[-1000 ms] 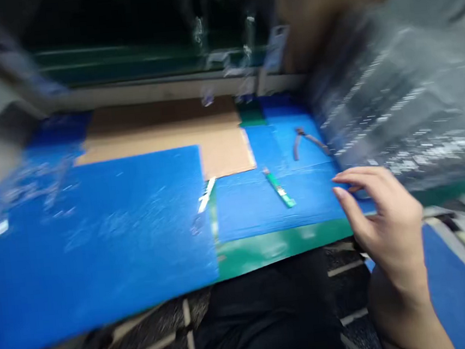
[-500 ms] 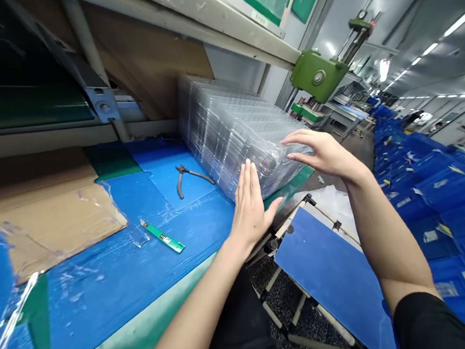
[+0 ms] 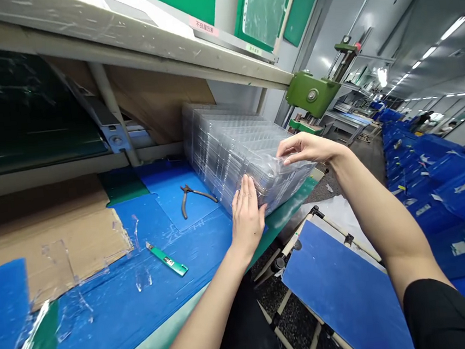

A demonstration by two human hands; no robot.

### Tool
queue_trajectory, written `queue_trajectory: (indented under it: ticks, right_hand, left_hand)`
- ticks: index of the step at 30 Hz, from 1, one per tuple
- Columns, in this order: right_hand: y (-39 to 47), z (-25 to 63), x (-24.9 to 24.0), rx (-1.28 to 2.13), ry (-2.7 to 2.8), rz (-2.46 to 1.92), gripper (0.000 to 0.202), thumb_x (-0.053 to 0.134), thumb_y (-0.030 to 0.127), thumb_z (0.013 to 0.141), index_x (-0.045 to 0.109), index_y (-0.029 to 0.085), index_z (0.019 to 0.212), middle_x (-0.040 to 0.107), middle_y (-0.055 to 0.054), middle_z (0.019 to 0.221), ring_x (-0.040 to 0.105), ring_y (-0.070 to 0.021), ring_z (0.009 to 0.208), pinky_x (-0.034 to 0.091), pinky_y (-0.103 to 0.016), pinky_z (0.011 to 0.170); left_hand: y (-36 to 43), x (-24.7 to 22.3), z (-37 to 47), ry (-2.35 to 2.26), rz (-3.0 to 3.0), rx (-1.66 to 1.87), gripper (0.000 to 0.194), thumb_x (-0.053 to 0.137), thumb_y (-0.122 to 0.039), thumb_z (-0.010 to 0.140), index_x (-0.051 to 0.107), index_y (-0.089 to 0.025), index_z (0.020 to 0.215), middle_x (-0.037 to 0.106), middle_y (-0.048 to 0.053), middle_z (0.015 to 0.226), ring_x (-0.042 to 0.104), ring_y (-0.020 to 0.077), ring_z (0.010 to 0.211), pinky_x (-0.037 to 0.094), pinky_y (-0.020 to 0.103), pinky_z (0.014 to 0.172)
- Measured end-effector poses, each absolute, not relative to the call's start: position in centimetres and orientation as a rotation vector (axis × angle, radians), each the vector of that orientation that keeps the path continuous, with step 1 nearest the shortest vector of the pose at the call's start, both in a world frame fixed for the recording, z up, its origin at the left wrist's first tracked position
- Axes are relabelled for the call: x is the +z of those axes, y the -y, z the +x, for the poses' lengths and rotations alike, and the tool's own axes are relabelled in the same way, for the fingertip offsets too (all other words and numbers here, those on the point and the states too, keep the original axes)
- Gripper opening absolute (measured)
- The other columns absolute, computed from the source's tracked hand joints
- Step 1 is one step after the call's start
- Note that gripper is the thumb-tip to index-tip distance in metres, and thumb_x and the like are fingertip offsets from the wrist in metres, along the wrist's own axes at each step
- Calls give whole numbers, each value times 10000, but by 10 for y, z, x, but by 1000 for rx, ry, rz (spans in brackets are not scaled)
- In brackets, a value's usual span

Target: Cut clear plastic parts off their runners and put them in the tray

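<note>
My left hand (image 3: pixel 247 217) is flat, with its fingers close together and pointing up. My right hand (image 3: pixel 306 148) bends down at the wrist, with my thumb and fingertips near each other. My right elbow is bent.

The left hand (image 3: pixel 247 219), unseen one second earlier, is now found laid against the stack of clear plastic trays (image 3: pixel 230 147). The right hand (image 3: pixel 306 148), previously held open, is recorded at its top corner, fingertips drawn closer together.
</note>
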State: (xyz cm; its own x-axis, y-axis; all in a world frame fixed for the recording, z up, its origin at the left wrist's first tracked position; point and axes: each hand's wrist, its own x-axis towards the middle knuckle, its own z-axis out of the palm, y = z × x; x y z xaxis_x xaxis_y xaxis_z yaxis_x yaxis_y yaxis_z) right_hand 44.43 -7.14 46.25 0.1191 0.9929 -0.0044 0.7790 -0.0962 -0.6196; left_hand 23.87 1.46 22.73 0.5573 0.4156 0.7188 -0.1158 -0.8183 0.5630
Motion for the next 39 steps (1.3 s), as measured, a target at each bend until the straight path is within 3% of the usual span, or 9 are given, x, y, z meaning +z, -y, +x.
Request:
queue_trajectory:
  ticks: [6, 11, 17, 21, 24, 27, 31, 34, 39]
  right_hand:
    - [73, 450, 523, 323, 1532, -1914, 306, 869, 376, 827, 789, 145, 1012, 807, -28, 995, 711, -123, 879, 587, -292, 866]
    - [76, 433, 591, 0, 1404, -1995, 402, 698, 272, 869, 747, -53, 1100, 819, -101, 1084, 732, -90, 990, 512, -277, 884]
    - [190, 409, 643, -292, 1117, -2324, 750, 88, 422, 874, 553, -27, 492, 779, -127, 1058, 730, -196, 997, 389, -399, 625]
    - [307, 400, 565, -165, 964, -2728, 450, 573, 420, 926, 861, 79, 875, 845, -81, 937, 786, -117, 864, 542, -329, 766]
    - [401, 375, 470, -63, 1361, -2551, 220, 767, 286, 901, 899, 205, 1057, 844, -123, 1188, 787, -195, 1147, 573, -375, 1038]
    - [494, 344, 395, -298, 1572, -2503, 302, 617, 360, 1059, 883, 260, 1161, 829, -116, 1256, 752, -236, 1271, 599, -422, 1087]
    - [601, 304, 340, -453, 1401, -2604, 392, 469, 293, 1129, 858, 266, 1169, 810, -92, 1317, 721, -219, 1333, 578, -457, 1166]
    - [666, 279, 304, -464, 1257, -2697, 419, 421, 251, 1137, 838, 238, 1175, 789, -100, 1365, 683, -193, 1379, 532, -442, 1219]
    - [732, 254, 221, -405, 1104, -2816, 472, 358, 255, 1152, 822, 183, 1110, 800, -157, 1327, 705, -213, 1296, 581, -424, 1105]
  left_hand:
    - [-10, 229, 238, -251, 2206, 1227, 933, 486, -138, 1068, -109, -277, 1772, 206, 206, 1820, 238, 335, 1691, 346, 606, 1357]
    - [-10, 226, 241, -245, 2200, 1256, 927, 487, -163, 1075, -110, -300, 1771, 221, 202, 1818, 250, 335, 1684, 364, 609, 1352]
    - [-39, 234, 207, -295, 2176, 1341, 977, 683, -440, 1039, 71, -258, 1779, 162, 266, 1819, 215, 425, 1695, 355, 658, 1324]
    - [-69, 278, 169, -253, 2223, 1625, 1121, 843, -583, 897, 204, -254, 1757, 140, 243, 1827, 161, 452, 1704, 196, 659, 1368]
    - [-76, 324, 179, 181, 2530, 1394, 1102, 958, -485, 791, 378, -279, 1705, 248, 195, 1814, 214, 470, 1685, 150, 638, 1374]
    - [-50, 357, 208, 559, 2719, 1155, 888, 892, -275, 851, 492, -339, 1641, 455, 146, 1722, 416, 437, 1598, 173, 640, 1350]
    - [21, 365, 245, 955, 2968, 1054, 414, 568, -115, 1019, 678, -236, 1399, 751, 144, 1239, 690, 344, 1212, 422, 576, 1176]
    - [87, 338, 262, 1176, 3052, 1054, 296, 443, -75, 1056, 717, -179, 1101, 722, 126, 976, 684, 314, 997, 506, 482, 955]
    - [172, 234, 279, 1226, 3042, 638, 229, 476, -109, 1072, 695, -177, 1088, 708, 141, 1008, 658, 316, 1022, 480, 431, 855]
